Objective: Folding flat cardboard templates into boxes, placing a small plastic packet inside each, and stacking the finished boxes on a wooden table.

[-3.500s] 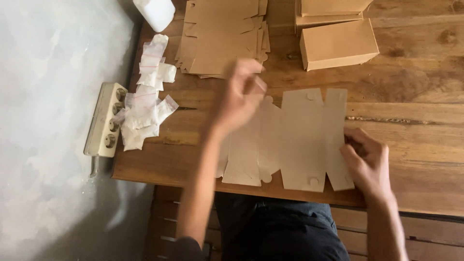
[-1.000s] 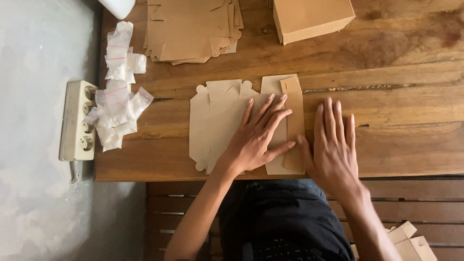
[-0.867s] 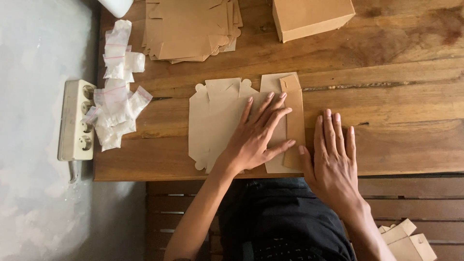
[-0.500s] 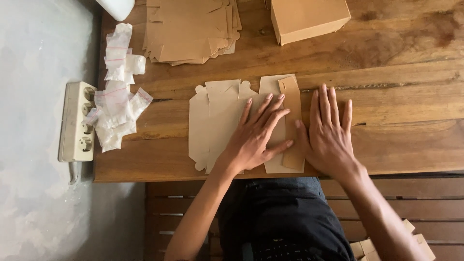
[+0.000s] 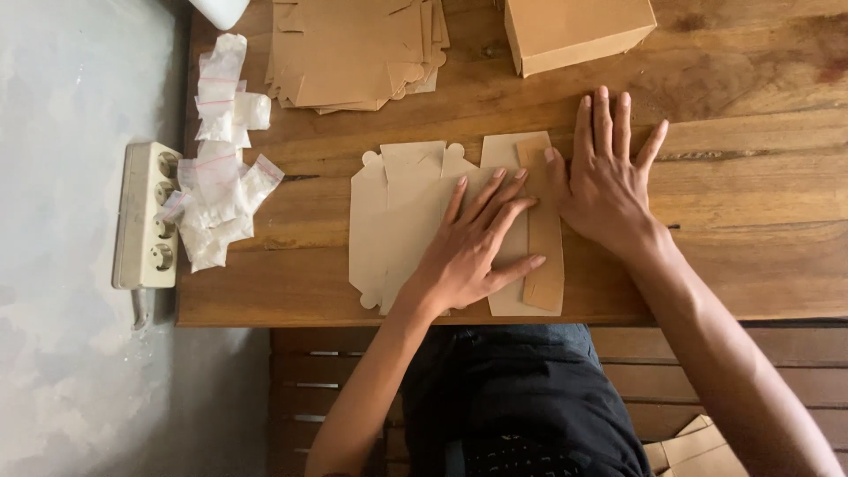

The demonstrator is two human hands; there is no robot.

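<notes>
Head view: a flat box blank [image 5: 402, 221] of tan card lies on the tabletop [image 5: 751, 230] near the front edge, right before the person. It looks light and thin, stiff enough to hold its shape yet ready to bend along its scored lines, and likely to slide on the smooth wood unless pressed down. Being flat, it offers no body to grip; the sensible holds would be a pinch on a free flap or edge, or flat palms on its panels.

The left hand [image 5: 473, 243] lies flat on the middle of the blank, fingers spread and pointing to the far right, pinning it to the wood. The right hand [image 5: 605, 181] lies flat as well, fingers straight and fanned toward the far side. Its thumb side touches a narrow strip [image 5: 541, 225] folded over at the blank's right edge, while the rest of the palm rests on bare wood just to the right. Neither hand clutches anything; both press, palm down, side by side and close together.

To the far left a stack of blanks [image 5: 353, 53] lies well apart from the hands. A made-up box [image 5: 574, 31] stands at the far side, right of the stack. Small clear bags [image 5: 221, 159] lie heaped at the left edge, beside a white power strip [image 5: 146, 216].
</notes>
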